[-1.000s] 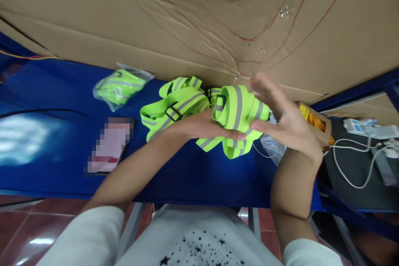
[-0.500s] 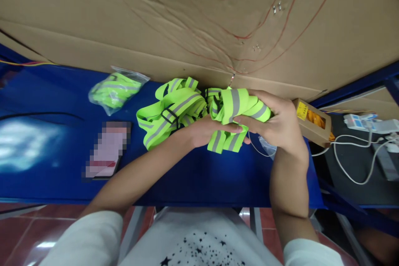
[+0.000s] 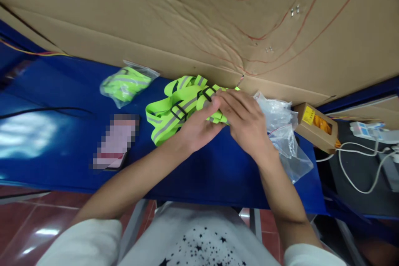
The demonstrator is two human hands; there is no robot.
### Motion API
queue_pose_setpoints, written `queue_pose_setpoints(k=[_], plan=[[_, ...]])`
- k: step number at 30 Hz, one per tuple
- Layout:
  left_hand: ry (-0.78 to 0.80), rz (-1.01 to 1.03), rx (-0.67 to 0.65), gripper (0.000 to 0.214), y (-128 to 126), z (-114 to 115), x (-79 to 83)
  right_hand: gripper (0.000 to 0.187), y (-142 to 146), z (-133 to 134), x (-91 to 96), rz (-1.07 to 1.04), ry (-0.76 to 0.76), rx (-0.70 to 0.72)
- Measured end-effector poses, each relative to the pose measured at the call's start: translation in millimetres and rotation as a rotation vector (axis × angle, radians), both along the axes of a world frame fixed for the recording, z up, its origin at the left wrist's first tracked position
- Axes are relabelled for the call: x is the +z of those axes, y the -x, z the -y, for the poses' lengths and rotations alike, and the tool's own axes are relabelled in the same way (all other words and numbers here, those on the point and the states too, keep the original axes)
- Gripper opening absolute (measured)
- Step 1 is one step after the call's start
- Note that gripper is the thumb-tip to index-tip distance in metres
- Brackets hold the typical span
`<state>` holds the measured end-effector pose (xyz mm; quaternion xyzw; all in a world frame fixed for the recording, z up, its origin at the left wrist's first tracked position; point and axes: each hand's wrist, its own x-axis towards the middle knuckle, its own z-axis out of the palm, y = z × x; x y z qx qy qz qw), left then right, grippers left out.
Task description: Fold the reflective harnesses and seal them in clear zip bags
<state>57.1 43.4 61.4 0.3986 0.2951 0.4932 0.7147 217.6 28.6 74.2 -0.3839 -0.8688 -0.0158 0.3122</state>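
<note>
Head view: left hand (image 3: 202, 129) and right hand (image 3: 246, 120) meet over a yellow-green strap bundle (image 3: 219, 117), above the blue counter (image 3: 190, 174). Right fingers together, curled over it; left thumb clamped on top, other left fingers mostly hidden. Loose straps (image 3: 168, 112) lie just left, with black buckles. Clear plastic bags (image 3: 291, 145) beside right wrist; bagged strap (image 3: 126, 85) farther left, near phone (image 3: 116, 139).

From my remote post, I see room over the blue table (image 3: 208, 178) between the forearms (image 3: 137, 185); the left hand (image 3: 202, 131), right hand (image 3: 246, 120) and neon straps (image 3: 190, 104) bar its far end, a cardboard wall (image 3: 174, 20) rises beyond, and plastic bags (image 3: 294, 158) crowd the right.
</note>
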Motion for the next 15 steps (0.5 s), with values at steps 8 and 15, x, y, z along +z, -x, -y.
queue_pose_setpoints(k=[8,15], plan=[[0.154,0.161,-0.083,0.043,26,8,-44.8,0.064,-11,25,-29.7,-0.540,0.397,0.113],[0.283,0.160,-0.220,0.056,14,30,-69.8,0.065,-6,36,-86.1,-0.713,0.622,-0.114]])
